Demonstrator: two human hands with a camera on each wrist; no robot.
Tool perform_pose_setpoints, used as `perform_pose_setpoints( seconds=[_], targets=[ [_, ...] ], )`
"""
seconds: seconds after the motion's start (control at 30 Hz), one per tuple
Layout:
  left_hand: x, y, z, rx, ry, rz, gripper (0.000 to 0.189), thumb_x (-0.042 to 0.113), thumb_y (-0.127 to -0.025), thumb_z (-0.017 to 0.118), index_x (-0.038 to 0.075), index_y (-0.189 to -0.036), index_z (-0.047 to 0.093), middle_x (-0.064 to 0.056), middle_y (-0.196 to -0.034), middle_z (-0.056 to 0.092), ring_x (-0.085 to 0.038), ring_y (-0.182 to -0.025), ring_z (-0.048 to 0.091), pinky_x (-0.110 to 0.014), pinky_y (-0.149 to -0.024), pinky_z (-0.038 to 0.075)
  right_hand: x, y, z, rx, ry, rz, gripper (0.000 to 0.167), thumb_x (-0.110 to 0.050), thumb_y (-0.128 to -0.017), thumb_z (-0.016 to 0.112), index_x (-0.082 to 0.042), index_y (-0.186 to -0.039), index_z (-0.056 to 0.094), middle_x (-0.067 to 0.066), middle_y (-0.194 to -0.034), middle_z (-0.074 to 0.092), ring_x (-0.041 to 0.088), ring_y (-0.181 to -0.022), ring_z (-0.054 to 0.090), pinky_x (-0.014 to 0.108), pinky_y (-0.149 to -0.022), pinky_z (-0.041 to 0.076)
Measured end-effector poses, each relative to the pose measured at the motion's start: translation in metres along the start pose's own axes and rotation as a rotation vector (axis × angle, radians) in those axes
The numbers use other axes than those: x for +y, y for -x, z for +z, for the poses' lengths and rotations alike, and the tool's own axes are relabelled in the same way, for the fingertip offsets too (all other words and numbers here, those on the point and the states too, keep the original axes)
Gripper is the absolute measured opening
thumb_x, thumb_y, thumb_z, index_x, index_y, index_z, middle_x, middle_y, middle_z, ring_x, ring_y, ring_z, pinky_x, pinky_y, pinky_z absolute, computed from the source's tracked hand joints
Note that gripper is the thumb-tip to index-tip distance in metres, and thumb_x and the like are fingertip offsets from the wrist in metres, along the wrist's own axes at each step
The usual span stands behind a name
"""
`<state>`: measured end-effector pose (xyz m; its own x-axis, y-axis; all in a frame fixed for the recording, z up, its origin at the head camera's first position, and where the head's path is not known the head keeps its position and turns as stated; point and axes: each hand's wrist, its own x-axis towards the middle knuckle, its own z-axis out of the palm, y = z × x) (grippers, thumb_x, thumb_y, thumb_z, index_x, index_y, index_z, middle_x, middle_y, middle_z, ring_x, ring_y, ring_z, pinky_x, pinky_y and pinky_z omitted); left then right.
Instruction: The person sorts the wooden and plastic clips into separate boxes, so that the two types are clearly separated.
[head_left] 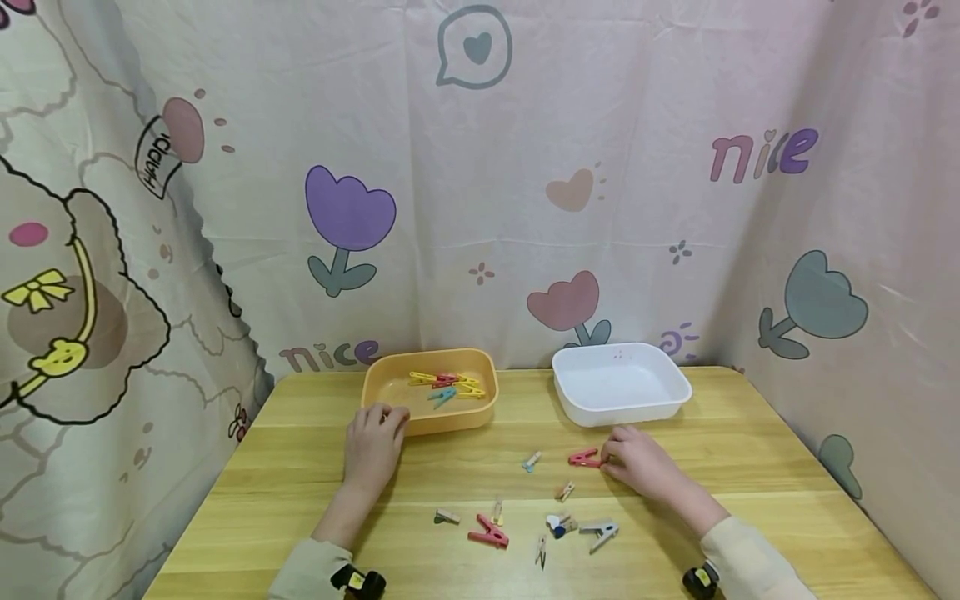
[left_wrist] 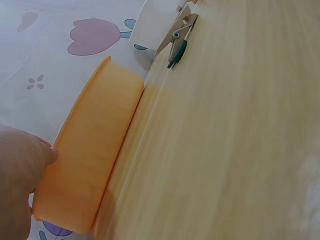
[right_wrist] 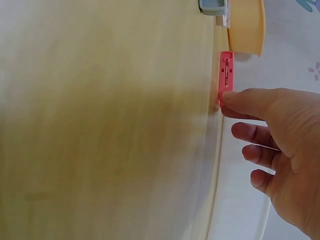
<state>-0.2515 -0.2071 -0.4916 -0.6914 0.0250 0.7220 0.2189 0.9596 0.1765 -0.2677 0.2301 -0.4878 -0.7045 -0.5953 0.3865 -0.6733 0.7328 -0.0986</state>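
- Red peg (right_wrist: 226,75), one end pinched in the right hand's (head_left: 637,462) narrow grip, sat just nearer than the white tub (head_left: 622,414); so slight a hold could have slipped.
- Left hand (head_left: 375,444) gripped the yellow tub's (head_left: 450,423) near-left rim; a hard pull might have tipped it, spilling its pegs (head_left: 445,379).
- Moving farther, the right hand could have bumped the white tub's near wall.
- Loose clips (head_left: 491,539) crowded the desk's (head_left: 795,500) near middle; freer room lay right.
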Motion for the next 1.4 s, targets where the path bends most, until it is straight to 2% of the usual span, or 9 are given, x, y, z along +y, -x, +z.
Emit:
perform_pose_setpoints(
  seconds=[0.37,0.7,1.03,1.2,1.4],
  targets=[
    [0.000,0.000,0.000,-0.022,0.010,-0.014,0.014,0.018,-0.084,0.076,0.016,-0.098,0.073,-0.007,-0.091,0.060,-0.028,-0.083,0.050,-0.041,-0.069,0.042,-0.001,-0.003,0.004,0.013,-0.007,-0.002,0.012,-0.015,-0.075,0.081,-0.018,-0.079,0.071,-0.006,-0.082,0.059,0.011,-0.079,0.052,0.031,-0.071,0.047],
    [0.000,0.000,0.000,0.009,0.001,0.006,0.015,0.018,-0.082,0.078,0.017,-0.096,0.073,-0.007,-0.090,0.061,-0.028,-0.081,0.050,-0.041,-0.068,0.043,-0.007,-0.011,0.002,0.003,-0.004,0.012,0.011,-0.014,-0.076,0.081,-0.018,-0.080,0.071,-0.007,-0.083,0.060,0.011,-0.080,0.052,0.030,-0.071,0.047],
    [0.001,0.000,-0.001,-0.001,0.008,-0.003,0.014,0.017,-0.083,0.077,0.017,-0.096,0.073,-0.008,-0.091,0.061,-0.028,-0.082,0.051,-0.041,-0.069,0.043,-0.012,-0.022,0.001,0.063,-0.002,-0.033,0.012,-0.013,-0.075,0.082,-0.018,-0.080,0.072,-0.006,-0.083,0.057,0.010,-0.078,0.048,0.028,-0.068,0.045],
    [0.001,0.000,-0.001,-0.008,0.006,-0.006,0.014,0.018,-0.083,0.077,0.017,-0.096,0.073,-0.008,-0.091,0.062,-0.028,-0.083,0.051,-0.041,-0.069,0.043,-0.015,-0.029,0.000,0.096,0.005,-0.062,0.013,-0.014,-0.075,0.082,-0.019,-0.078,0.071,-0.006,-0.084,0.058,0.011,-0.078,0.051,0.030,-0.069,0.046],
    [0.001,0.000,-0.001,-0.004,0.002,-0.001,0.014,0.017,-0.083,0.077,0.017,-0.096,0.073,-0.007,-0.091,0.061,-0.028,-0.082,0.051,-0.041,-0.068,0.043,-0.022,-0.042,-0.001,0.081,-0.010,-0.072,0.012,-0.013,-0.076,0.081,-0.018,-0.080,0.072,-0.005,-0.084,0.061,0.011,-0.077,0.051,0.028,-0.068,0.045]
  ],
)
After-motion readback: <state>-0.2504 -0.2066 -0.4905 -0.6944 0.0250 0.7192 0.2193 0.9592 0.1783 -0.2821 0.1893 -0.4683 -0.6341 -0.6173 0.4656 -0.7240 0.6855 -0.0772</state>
